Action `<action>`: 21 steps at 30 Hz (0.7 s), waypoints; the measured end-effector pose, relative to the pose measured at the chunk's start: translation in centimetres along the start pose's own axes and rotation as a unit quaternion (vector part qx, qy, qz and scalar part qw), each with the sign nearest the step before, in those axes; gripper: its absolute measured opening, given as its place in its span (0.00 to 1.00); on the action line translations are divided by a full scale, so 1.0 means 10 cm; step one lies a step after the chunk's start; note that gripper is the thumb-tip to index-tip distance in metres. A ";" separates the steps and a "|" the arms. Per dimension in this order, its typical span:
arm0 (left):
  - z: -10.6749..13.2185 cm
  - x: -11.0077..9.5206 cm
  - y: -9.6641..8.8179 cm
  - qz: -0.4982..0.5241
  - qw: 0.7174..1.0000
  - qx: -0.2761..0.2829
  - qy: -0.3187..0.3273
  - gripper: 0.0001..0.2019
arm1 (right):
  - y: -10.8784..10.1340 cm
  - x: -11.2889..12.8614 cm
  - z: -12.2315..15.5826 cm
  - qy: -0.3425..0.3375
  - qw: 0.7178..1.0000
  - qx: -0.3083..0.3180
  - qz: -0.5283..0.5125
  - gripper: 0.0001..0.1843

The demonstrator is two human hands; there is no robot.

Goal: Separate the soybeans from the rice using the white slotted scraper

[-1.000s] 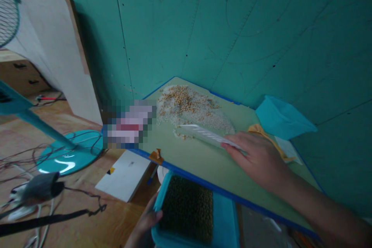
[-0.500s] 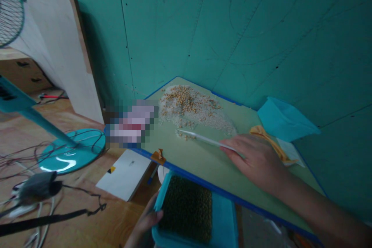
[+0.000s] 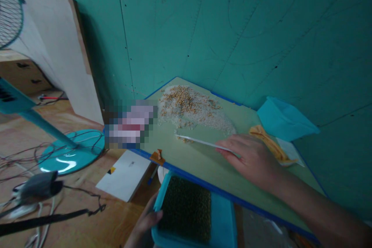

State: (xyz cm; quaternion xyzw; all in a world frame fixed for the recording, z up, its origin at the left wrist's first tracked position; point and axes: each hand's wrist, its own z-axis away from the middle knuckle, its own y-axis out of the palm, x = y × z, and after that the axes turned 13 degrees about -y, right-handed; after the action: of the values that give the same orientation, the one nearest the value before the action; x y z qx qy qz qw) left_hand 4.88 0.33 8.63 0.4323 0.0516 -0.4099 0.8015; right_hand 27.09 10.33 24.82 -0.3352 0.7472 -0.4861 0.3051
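Note:
My right hand [image 3: 252, 159] is closed around a thin, straight whitish strip [image 3: 200, 142], seen nearly edge-on over the board. The strip's far end lies beside a few tan beans [image 3: 186, 139], partly hiding them. Farther back on the pale green board [image 3: 209, 166] spreads a pile of tan, soybean-like beans [image 3: 181, 97] mixed with small whitish grains [image 3: 223, 122]. Below the board's near edge, my left hand [image 3: 147, 219] grips the left rim of a blue plastic tub [image 3: 223, 217]. Small dark green beans [image 3: 186, 209] fill its left part.
A blue paper-like pouch [image 3: 286, 118] and a folded orange-yellow cloth [image 3: 271, 145] lie at the board's right. Orange tape [image 3: 157, 157] sticks up on its near edge. On the left stand a fan [image 3: 68, 151] and loose cables [image 3: 43, 217]. A green wall [image 3: 186, 27] rises behind.
The strip's far end has come slightly nearer the board's front edge and a little left, beside the few beans. My right hand shifted slightly left. My left hand keeps holding the tub.

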 end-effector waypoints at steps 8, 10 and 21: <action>-0.02 0.01 -0.05 0.007 1.000 -0.008 -0.026 0.20 | -0.04 0.06 0.04 -0.001 1.000 0.003 -0.005 0.08; -0.02 0.00 -0.05 0.003 1.000 -0.005 -0.020 0.19 | -0.05 0.08 0.04 0.003 1.000 0.001 -0.010 0.08; -0.09 0.02 -0.05 0.008 1.000 -0.005 -0.019 0.19 | -0.08 0.14 0.10 0.004 1.000 -0.012 -0.022 0.08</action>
State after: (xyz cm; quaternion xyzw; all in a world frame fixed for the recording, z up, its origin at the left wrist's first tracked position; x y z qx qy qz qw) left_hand 4.90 0.71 7.61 0.4205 0.0346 -0.4114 0.8079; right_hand 27.24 8.47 25.08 -0.3531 0.7465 -0.4855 0.2870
